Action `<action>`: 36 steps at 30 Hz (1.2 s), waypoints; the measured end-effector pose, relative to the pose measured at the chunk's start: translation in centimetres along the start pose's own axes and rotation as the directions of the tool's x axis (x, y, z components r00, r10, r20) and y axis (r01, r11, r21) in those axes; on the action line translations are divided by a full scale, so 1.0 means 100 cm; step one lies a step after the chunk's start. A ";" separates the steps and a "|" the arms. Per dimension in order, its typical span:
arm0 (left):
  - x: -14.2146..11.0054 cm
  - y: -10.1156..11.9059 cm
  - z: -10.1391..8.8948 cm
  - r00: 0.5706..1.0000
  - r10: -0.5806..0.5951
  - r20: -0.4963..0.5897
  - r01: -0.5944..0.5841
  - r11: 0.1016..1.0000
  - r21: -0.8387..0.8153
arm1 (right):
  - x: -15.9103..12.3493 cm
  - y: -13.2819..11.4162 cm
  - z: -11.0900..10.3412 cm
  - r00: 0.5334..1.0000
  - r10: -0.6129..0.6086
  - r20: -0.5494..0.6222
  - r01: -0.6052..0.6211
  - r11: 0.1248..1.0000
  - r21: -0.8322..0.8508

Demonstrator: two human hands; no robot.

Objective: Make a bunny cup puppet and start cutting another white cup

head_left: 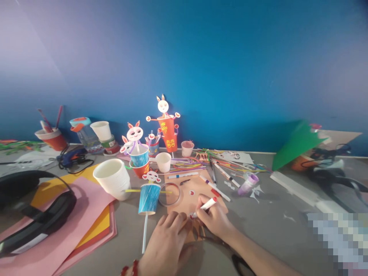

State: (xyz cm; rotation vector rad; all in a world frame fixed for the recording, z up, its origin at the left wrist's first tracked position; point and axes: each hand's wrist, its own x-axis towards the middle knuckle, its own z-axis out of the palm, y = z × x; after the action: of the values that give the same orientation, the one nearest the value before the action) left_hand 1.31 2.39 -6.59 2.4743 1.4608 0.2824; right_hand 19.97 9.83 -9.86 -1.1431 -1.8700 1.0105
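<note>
My right hand point(214, 218) grips a white marker point(209, 204) with a red end, its tip down at a small white paper cutout point(192, 216) with red on it. The fingers of my left hand point(171, 239) are drawn together and press at the cutout's left edge; the thumb is mostly hidden. Both hands rest over an orange-tan paper sheet point(184, 205). A similar small cutout point(192, 193) lies higher on that sheet. Left of it is a blue paper cup point(149, 198) with a rabbit face and a white straw. Black scissors point(240, 264) lie partly under my right forearm.
White stacked cups point(112, 178), coloured paper point(83, 214) and headphones point(37, 218) occupy the left. Behind stand rabbit figures on red cups point(168, 132) and a blue cup point(140, 156). Several markers point(215, 188), a purple tube point(247, 184) and paper scraps lie right, near green card point(297, 145).
</note>
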 end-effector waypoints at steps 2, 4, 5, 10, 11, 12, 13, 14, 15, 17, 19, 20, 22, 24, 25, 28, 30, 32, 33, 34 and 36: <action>0.000 0.001 -0.001 1.000 -0.002 0.004 0.002 1.000 0.000 | 0.000 0.000 0.000 1.000 -0.001 0.001 0.001 1.000 -0.001; 0.001 0.001 -0.001 1.000 -0.007 0.013 0.007 1.000 0.002 | 0.000 0.000 0.000 1.000 -0.003 0.001 0.003 1.000 -0.002; 0.001 0.002 -0.002 1.000 -0.009 0.018 0.009 1.000 0.003 | 0.000 0.000 0.000 1.000 -0.004 0.003 0.004 1.000 -0.001; 0.001 0.002 -0.002 1.000 -0.010 0.013 0.010 1.000 0.001 | -0.001 0.002 0.001 1.000 -0.006 0.002 0.006 1.000 0.008; 0.001 0.002 -0.002 1.000 -0.008 0.012 0.008 1.000 0.002 | 0.000 0.003 0.001 1.000 -0.005 0.001 0.005 1.000 0.010; 0.001 0.002 -0.002 1.000 -0.007 0.010 0.007 1.000 0.005 | 0.000 0.004 0.001 1.000 -0.005 0.000 0.005 1.000 0.013; 0.001 0.002 -0.002 1.000 -0.007 0.010 0.007 1.000 0.008 | 0.000 0.004 0.001 1.000 -0.004 0.000 0.004 1.000 0.015; 0.001 0.002 -0.001 1.000 -0.006 0.012 0.006 1.000 0.009 | 0.000 0.005 0.001 1.000 -0.004 0.000 0.004 1.000 0.018; 0.001 0.001 -0.001 1.000 -0.007 0.014 0.006 1.000 0.009 | 0.000 0.005 0.001 1.000 -0.003 0.000 0.003 1.000 0.019; 0.001 0.001 0.000 1.000 -0.009 0.017 0.009 1.000 0.006 | 0.000 0.005 0.001 1.000 -0.004 0.001 0.004 1.000 0.022; 0.000 0.001 0.001 1.000 -0.010 0.016 0.010 1.000 -0.001 | 0.000 0.005 0.001 1.000 -0.004 0.001 0.004 1.000 0.024; 0.000 0.001 0.001 1.000 -0.012 0.014 0.012 1.000 -0.003 | 0.000 0.006 0.001 1.000 -0.004 0.001 0.004 1.000 0.025; 0.000 0.001 0.000 1.000 -0.012 0.011 0.012 1.000 -0.004 | 0.000 0.006 0.001 1.000 -0.004 0.000 0.004 1.000 0.025; 0.000 0.001 0.000 1.000 -0.011 0.012 0.011 1.000 -0.004 | 0.000 0.006 0.001 1.000 -0.006 -0.003 0.006 1.000 0.022; 0.000 0.001 -0.001 1.000 -0.011 0.014 0.011 1.000 -0.007 | 0.000 0.006 0.001 1.000 -0.007 -0.004 0.007 1.000 0.021; 0.001 0.002 -0.002 1.000 -0.011 0.016 0.011 1.000 -0.011 | 0.000 0.006 0.001 1.000 -0.006 -0.007 0.006 1.000 0.019; 0.001 0.002 -0.002 1.000 -0.014 0.024 0.014 1.000 -0.004 | 0.000 0.005 0.001 1.000 -0.005 -0.005 0.005 1.000 0.019; 0.001 0.002 -0.002 0.999 -0.018 0.030 0.018 1.000 0.001 | 0.000 0.005 0.001 1.000 -0.004 -0.005 0.004 1.000 0.019; 0.002 0.002 -0.002 0.999 -0.019 0.032 0.019 1.000 0.001 | 0.000 0.005 0.001 1.000 -0.004 -0.005 0.004 1.000 0.018; 0.002 0.002 -0.002 0.999 -0.018 0.032 0.018 1.000 -0.001 | 0.000 0.005 0.001 1.000 -0.004 -0.006 0.004 1.000 0.017; 0.002 0.002 -0.003 0.999 -0.015 0.034 0.015 1.000 -0.004 | 0.000 0.005 0.001 1.000 -0.006 -0.007 0.006 1.000 0.017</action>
State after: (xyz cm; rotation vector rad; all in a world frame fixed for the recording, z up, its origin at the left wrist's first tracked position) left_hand 1.47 2.47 -6.28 2.4512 1.4627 0.2392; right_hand 20.04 9.99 -10.33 -1.1293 -1.8548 1.0164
